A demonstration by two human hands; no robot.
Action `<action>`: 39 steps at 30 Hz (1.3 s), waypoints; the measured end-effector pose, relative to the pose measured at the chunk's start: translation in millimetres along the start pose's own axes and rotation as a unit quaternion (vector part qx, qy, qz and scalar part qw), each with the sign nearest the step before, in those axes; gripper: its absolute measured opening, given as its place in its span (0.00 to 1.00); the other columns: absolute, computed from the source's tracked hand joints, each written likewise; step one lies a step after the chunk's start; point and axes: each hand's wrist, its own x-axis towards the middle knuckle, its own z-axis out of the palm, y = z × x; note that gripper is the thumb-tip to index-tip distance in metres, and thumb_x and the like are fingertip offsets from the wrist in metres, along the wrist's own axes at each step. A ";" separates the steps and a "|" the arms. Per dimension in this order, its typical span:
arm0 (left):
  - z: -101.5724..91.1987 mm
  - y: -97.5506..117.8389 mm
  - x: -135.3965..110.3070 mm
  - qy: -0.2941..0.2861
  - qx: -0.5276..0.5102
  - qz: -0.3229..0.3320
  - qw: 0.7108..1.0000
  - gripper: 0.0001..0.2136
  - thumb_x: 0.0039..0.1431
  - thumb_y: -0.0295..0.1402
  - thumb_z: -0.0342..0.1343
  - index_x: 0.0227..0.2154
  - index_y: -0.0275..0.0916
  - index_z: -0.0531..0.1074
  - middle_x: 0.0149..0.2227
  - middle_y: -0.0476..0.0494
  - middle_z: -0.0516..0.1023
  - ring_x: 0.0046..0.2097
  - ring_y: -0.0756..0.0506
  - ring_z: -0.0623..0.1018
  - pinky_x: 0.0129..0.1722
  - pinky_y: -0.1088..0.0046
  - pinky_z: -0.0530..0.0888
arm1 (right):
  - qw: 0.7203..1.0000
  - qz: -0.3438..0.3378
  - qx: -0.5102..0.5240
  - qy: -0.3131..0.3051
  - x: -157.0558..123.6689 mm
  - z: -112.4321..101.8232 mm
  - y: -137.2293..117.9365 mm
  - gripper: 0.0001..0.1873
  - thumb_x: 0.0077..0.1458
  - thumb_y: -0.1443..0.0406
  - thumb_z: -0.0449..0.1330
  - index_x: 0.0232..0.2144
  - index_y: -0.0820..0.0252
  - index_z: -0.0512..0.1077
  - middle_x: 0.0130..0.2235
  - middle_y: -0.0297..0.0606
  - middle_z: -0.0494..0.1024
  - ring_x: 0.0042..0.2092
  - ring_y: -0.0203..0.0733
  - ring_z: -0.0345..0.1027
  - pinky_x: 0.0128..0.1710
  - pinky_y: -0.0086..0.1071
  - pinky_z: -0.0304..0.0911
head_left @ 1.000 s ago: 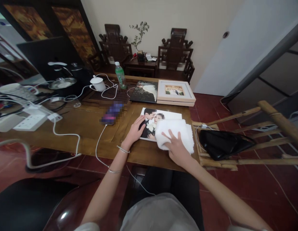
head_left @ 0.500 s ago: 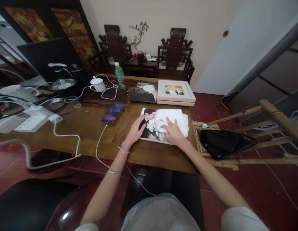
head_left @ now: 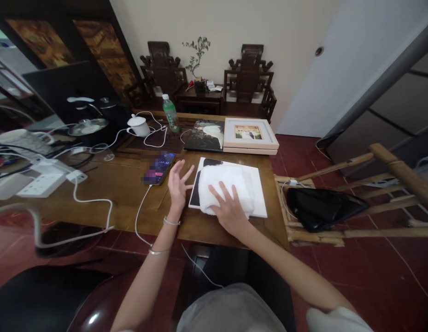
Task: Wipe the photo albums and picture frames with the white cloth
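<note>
A photo panel [head_left: 260,198] with a white edge lies on the wooden table near its front. Over most of its picture spreads a folded white towel [head_left: 214,177]; dark parts of the print show at the left and top. My right hand [head_left: 231,210] rests on the towel's lower part, fingers spread and pressed flat against it. Just left of the panel, my left hand [head_left: 178,186] is raised with its fingers apart and nothing in it. Its fingertips come close to the panel's left edge; whether they touch it I cannot tell.
Behind the panel lie a dark photo print [head_left: 205,136] and white framed pictures [head_left: 250,146]. A phone [head_left: 161,168] on a charging cable lies left, with a green bottle [head_left: 170,113], a lidded cup [head_left: 138,125] and a power strip [head_left: 44,182] beyond. A bamboo chair [head_left: 324,237] holds a black bag [head_left: 320,207].
My right hand has slid the towel leftward across the panel, covering the pictured faces. My left hand has come off the panel's left side and moved left, fingers spread.
</note>
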 end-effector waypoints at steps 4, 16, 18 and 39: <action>-1.1 -2.6 5.4 -0.042 -0.110 -0.106 0.987 0.24 0.62 0.50 0.44 0.55 0.43 0.63 0.62 0.37 0.60 0.60 0.34 0.66 0.47 0.57 0.75 | 0.995 -0.024 0.023 0.097 1.3 -6.1 9.8 0.12 0.59 0.70 0.55 0.24 0.60 0.70 0.59 0.45 0.66 0.66 0.57 0.42 0.59 0.61 0.50; 2.8 -15.1 -2.5 -0.287 -0.143 -0.418 0.850 0.16 0.64 0.35 0.50 0.50 0.32 0.70 0.53 0.30 0.73 0.57 0.37 0.70 0.57 0.53 0.64 | 0.746 0.427 0.189 0.475 21.6 -48.3 36.5 0.13 0.43 0.58 0.68 0.23 0.62 0.71 0.23 0.40 0.76 0.34 0.49 0.75 0.38 0.41 0.73; 3.7 -14.4 -4.7 -0.311 -0.148 -0.431 0.834 0.16 0.64 0.35 0.51 0.51 0.34 0.69 0.53 0.31 0.73 0.57 0.37 0.70 0.56 0.53 0.66 | 0.651 0.461 0.274 0.538 34.3 -46.9 23.4 0.20 0.42 0.59 0.69 0.35 0.66 0.72 0.32 0.43 0.79 0.42 0.51 0.73 0.40 0.42 0.72; -0.5 -18.5 7.7 -0.024 -0.032 -0.287 0.957 0.19 0.52 0.39 0.63 0.44 0.33 0.72 0.38 0.39 0.81 0.42 0.39 0.79 0.44 0.64 0.76 | 0.688 0.511 0.195 0.477 -49.8 -55.1 58.9 0.23 0.42 0.60 0.68 0.40 0.67 0.72 0.44 0.50 0.78 0.45 0.52 0.72 0.46 0.47 0.70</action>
